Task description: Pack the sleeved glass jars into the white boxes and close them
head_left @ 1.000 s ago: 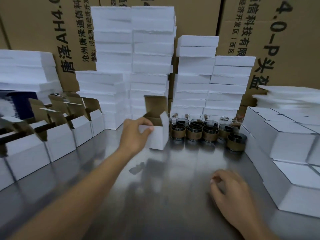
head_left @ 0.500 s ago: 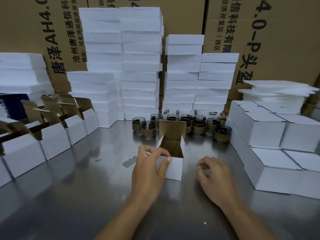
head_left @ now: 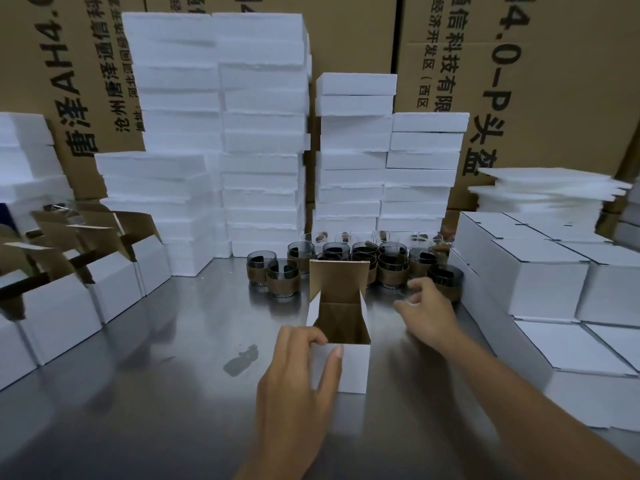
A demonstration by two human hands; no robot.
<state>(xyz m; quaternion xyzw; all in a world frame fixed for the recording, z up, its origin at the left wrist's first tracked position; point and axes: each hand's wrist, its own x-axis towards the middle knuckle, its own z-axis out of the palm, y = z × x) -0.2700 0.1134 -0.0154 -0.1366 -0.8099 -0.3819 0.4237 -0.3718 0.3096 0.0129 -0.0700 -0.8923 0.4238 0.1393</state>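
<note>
Left grip (head_left: 298, 386): closed around the near left corner of the open white box (head_left: 353, 368). Fingers are curled over the rim and the thumb is pressed flat on the front wall. I have hold of the box and nothing else.

Right grip (head_left: 429, 313): loosely spread, fingers relaxed, holding nothing. It hangs above the counter (head_left: 156, 393) to the right of the box, fingertips (head_left: 415, 284) pointing at the jars. Motion blur here, so I cannot tell whether a fingertip touches glass.

The box stands upright on the counter, centre of view, brown inside. Its lid flap (head_left: 341, 278) stands up at the far side. I see no jar in the part of the interior that shows.

Sleeved glass jars (head_left: 391, 268): a cluster at the back of the counter behind the lid flap, dark glass with brown sleeves around the lower half, all upright. The rightmost jar (head_left: 445, 278) stands just beyond my right grip. Two jars (head_left: 284, 277) stand a little apart on the left of the cluster.

Surroundings:
- Closed white boxes (head_left: 540, 282) stacked along the right edge of the counter.
- Thin white foam sheets (head_left: 547, 192) piled behind them.
- A row of open boxes (head_left: 62, 306) with flaps up, along the left.
- Stacks of foam blocks (head_left: 263, 133) behind the jars.
- Printed cardboard cartons (head_left: 554, 81) at the very back.
- A dark smudge (head_left: 242, 358) on the counter, left of the box.
</note>
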